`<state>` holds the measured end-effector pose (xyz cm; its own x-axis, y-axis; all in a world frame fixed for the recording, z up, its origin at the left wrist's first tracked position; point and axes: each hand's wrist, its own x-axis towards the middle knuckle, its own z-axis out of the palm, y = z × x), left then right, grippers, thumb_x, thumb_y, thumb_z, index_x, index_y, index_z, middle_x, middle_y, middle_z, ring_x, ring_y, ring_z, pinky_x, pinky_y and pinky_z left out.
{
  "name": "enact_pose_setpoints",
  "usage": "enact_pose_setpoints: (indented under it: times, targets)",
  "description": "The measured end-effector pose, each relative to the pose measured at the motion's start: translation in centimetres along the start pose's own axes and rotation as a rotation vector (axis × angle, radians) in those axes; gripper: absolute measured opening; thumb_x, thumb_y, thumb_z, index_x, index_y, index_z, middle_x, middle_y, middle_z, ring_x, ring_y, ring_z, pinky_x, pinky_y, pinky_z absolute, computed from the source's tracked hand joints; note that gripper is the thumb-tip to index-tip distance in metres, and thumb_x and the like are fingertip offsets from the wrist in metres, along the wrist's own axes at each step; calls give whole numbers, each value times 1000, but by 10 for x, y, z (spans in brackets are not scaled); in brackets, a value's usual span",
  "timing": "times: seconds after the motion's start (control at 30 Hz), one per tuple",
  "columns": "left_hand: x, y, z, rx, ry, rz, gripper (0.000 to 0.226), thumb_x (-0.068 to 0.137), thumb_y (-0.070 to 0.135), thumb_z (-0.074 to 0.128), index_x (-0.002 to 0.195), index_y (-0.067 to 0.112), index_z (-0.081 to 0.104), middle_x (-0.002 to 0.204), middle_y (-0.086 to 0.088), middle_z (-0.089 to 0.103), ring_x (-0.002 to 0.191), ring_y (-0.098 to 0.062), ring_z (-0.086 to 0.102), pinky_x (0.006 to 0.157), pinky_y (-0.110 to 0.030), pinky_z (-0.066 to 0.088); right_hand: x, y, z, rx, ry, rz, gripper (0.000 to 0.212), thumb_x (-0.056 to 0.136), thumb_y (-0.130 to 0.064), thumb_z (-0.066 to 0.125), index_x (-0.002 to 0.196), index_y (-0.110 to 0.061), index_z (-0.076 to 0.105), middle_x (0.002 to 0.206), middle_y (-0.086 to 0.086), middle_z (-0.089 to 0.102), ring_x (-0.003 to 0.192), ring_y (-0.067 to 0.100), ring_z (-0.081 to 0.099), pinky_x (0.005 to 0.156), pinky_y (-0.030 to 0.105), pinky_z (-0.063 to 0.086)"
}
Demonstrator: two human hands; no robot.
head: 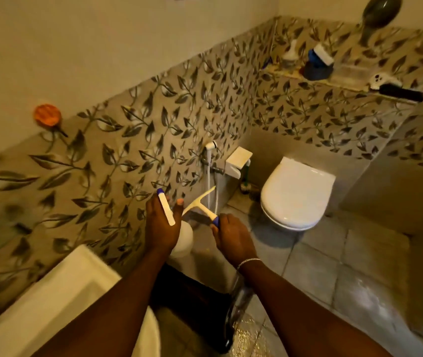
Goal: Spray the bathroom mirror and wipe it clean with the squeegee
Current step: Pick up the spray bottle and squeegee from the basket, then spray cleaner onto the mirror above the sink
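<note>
My left hand (161, 225) grips a white spray bottle (184, 239) by its neck; the white spray head with a blue tip (166, 210) lies over the back of the hand and points at the leaf-patterned wall. My right hand (231, 235) is closed around the blue handle of a squeegee (201, 203), whose pale blade slants up to the right just beside the bottle. Both hands hang low in front of me, close together. No mirror shows in this view.
A white sink (51, 302) fills the lower left. A closed white toilet (298, 194) stands ahead on the grey tiled floor, with a bidet sprayer (211, 146) and a paper holder (238, 161) beside it. A wall shelf (339, 85) carries brushes and bottles. An orange soap dish (47, 114) hangs on the left wall.
</note>
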<state>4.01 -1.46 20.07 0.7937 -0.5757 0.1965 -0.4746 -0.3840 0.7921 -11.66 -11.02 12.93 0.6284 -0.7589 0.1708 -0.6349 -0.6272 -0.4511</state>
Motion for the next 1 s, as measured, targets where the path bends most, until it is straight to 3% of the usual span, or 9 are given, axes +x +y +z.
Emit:
enact_pose_setpoints:
  times: [0.23,0.43,0.57,0.67,0.73,0.87,1.0]
  targets:
    - [16,49,-92,13,130,64,53,96,44,57,126,1,52,120,-20,57,109,-36,59,91,-46,50,15,-73,-60,82,74,-77,25,101,-41,55,116,-21,60,108,1,65,90,17,61,80,33,57]
    - [21,85,-169,-26,254,137,68,90,59,45,123,0,53,116,-19,58,104,-35,59,87,-45,50,29,-140,-102,162,184,-151,26,101,-42,54,113,-21,61,103,0,64,85,15,59,73,29,53]
    - [24,102,-219,-37,341,179,59,93,57,47,113,2,55,108,-17,56,96,-35,58,81,-45,50,34,-184,-126,237,240,-244,25,101,-42,53,113,-21,60,102,-1,62,84,12,57,70,22,47]
    - [23,114,-254,-25,413,195,46,97,46,54,111,2,54,106,-16,55,93,-34,58,80,-46,50,37,-215,-143,308,262,-288,26,101,-36,58,117,-15,60,107,3,63,93,17,60,75,26,50]
    - [21,124,-277,-31,461,205,51,95,49,53,110,1,54,105,-16,55,91,-33,58,77,-43,50,38,-234,-154,344,277,-321,26,102,-34,58,117,-13,60,106,5,62,92,20,60,75,31,52]
    - [12,139,-325,-62,551,230,58,92,58,45,107,3,56,102,-12,55,83,-20,51,72,-19,35,34,-274,-176,433,313,-378,24,103,-31,57,114,-9,57,97,8,61,83,25,61,65,36,50]
    - [4,146,-371,-86,659,204,47,98,49,52,106,3,56,105,-15,57,90,-27,57,75,-27,38,27,-313,-193,507,307,-420,24,103,-35,54,113,-13,53,93,1,58,74,20,60,55,28,45]
